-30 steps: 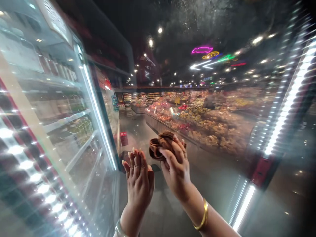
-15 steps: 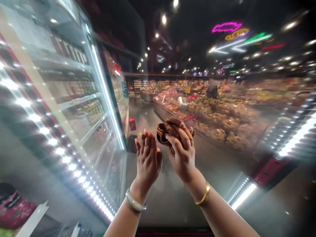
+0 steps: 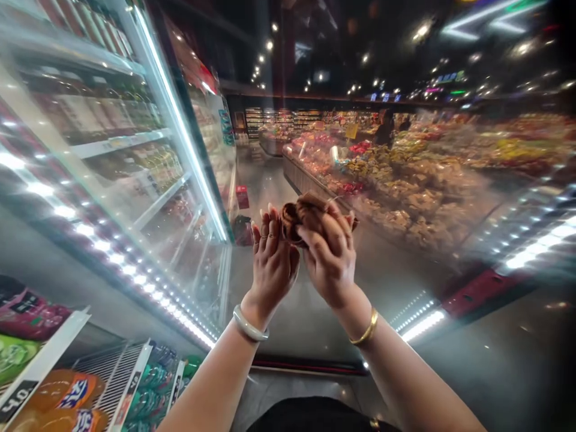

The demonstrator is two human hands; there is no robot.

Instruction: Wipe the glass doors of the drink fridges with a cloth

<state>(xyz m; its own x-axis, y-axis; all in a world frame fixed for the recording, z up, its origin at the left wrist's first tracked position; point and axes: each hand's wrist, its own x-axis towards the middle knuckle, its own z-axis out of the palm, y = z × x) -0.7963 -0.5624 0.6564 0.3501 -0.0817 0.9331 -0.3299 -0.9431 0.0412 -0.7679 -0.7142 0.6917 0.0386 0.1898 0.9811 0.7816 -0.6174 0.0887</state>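
Note:
My right hand [image 3: 333,261] is wrapped round a bunched brown cloth [image 3: 309,211], which bulges out above and to the left of the fingers. Beside it, my left hand [image 3: 272,264] is raised flat with its fingers stretched upward and its palm turned away from me. Its fingertips are close to the cloth's rolled left end; I cannot tell if they touch. Both hands are in front of what looks like a clear glass pane with light strips at its sides. A pale bangle [image 3: 249,324] circles my left wrist and a gold bangle [image 3: 369,330] my right.
A lit glass-fronted cooler with bottle shelves [image 3: 121,144] rises on the left. At lower left are orange drink bottles [image 3: 63,393] on a rack with price tags. Beyond the glass, a long produce display [image 3: 405,198] lies to the right of an aisle, with a person [image 3: 384,129] there.
The view has tilted down, bringing more of the bottle rack and dark clothing into sight. My left hand and the cloth have come closer together. The right hand keeps its hold.

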